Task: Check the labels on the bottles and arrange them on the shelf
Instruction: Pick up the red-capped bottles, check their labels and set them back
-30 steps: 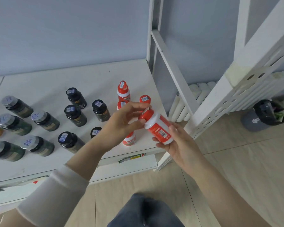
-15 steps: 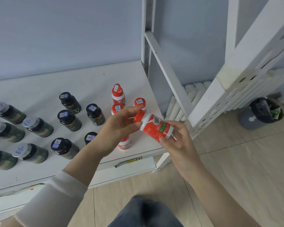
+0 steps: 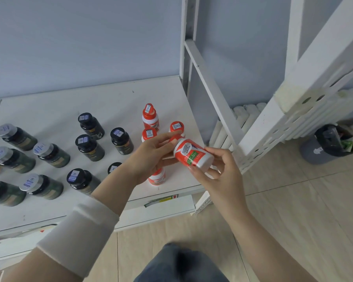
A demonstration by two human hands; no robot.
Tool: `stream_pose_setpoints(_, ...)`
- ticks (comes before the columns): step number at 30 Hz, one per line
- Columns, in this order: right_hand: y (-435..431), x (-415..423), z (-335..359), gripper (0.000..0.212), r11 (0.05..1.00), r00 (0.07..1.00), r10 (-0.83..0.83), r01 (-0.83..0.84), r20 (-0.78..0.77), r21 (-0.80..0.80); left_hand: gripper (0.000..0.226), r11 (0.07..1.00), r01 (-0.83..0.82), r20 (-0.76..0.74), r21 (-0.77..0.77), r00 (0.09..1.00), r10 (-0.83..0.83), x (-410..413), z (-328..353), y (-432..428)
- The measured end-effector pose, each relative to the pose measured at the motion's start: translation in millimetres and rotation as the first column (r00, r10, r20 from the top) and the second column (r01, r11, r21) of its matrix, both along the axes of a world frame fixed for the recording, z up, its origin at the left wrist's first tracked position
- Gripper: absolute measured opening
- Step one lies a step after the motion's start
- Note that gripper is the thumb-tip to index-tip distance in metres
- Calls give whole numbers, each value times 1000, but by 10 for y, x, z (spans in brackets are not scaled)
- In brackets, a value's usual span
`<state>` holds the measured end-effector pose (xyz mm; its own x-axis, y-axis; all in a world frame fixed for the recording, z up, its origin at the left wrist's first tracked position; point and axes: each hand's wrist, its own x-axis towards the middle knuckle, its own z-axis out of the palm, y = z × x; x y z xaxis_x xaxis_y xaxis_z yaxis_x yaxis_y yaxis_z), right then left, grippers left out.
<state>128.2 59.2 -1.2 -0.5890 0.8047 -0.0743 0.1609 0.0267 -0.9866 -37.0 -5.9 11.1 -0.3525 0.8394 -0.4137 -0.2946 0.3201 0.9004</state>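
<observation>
Label check by the shelf (image 3: 49, 110).
Your left hand (image 3: 151, 153) and right hand (image 3: 222, 171) pinch the red bottle (image 3: 192, 155); turn it slowly.

Single head-worn wide-angle view, looking forward and down, close above left hand (image 3: 151, 157) and right hand (image 3: 220, 174) holding a red-and-white plastic bottle (image 3: 193, 156), white shelf board (image 3: 49, 110) beyond, beige floor tiles (image 3: 293, 210) below

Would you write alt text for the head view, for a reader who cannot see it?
A left hand and right hand hold a red-and-white bottle on its side near the front edge of a white shelf. Red bottles and dark bottles stand on it.
</observation>
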Motion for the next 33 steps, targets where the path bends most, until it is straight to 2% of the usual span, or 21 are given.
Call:
stream_pose_setpoints(2, 49, 23, -35, 49, 998, 996, 26, -31, 86, 61, 25, 999, 41, -72, 6, 997, -40, -32, 31, 18)
stream_pose_setpoints(4, 94, 65, -92, 49, 969, 966, 59, -116, 251, 220, 28, 993, 115, -283, -28, 952, -118, -23, 66, 57)
stream_pose_setpoints(5, 110, 84, -124, 49, 933, 936, 68, -182, 346, 311, 30, 985, 157, -428, -74, 887, -173, 7, 72, 93)
stream_pose_setpoints(7, 121, 106, -164, 50, 836, 847, 72, -339, 527, 431, 35, 960, 204, -682, -193, 676, -281, 98, 36, 188)
stream_pose_setpoints(9, 119, 105, -180, 49, 733, 727, 54, -494, 684, 467, 37, 932, 222, -800, -285, 480, -359, 189, -60, 261)
stream_pose_setpoints(11, 123, 90, -189, 48, 665, 659, 28, -574, 751, 479, 38, 918, 223, -831, -329, 393, -393, 231, -172, 303)
stream_pose_setpoints(15, 149, 51, -246, 45, 533, 566, -76, -672, 821, 513, 38, 902, 204, -827, -380, 363, -430, 257, -298, 343)
stream_pose_setpoints(19, 188, 49, -273, 41, 507, 450, -45, -759, 892, 409, 40, 875, 192, -815, -445, 318, -484, 319, -368, 379)
stream_pose_setpoints(23, 203, 59, -271, 33, 493, 434, -19, -779, 900, 386, 44, 875, 156, -817, -458, 314, -483, 351, -387, 385)
stream_pose_setpoints(26, 219, 75, -250, 33, 469, 442, 17, -796, 897, 383, 60, 865, 126, -829, -487, 246, -502, 349, -338, 332)
stream_pose_setpoints(30, 219, 95, -170, 43, 489, 446, 102, -801, 889, 345, 67, 864, -65, -862, -499, 136, -488, 206, -276, 19)
stream_pose_setpoints(31, 210, 97, -144, 45, 507, 452, 126, -794, 883, 335, 65, 856, -111, -862, -504, 134, -490, 168, -290, -77)
stream_pose_setpoints(33, 184, 94, -111, 46, 550, 477, 176, -773, 861, 316, 57, 837, -168, -850, -521, 193, -491, 125, -326, -219)
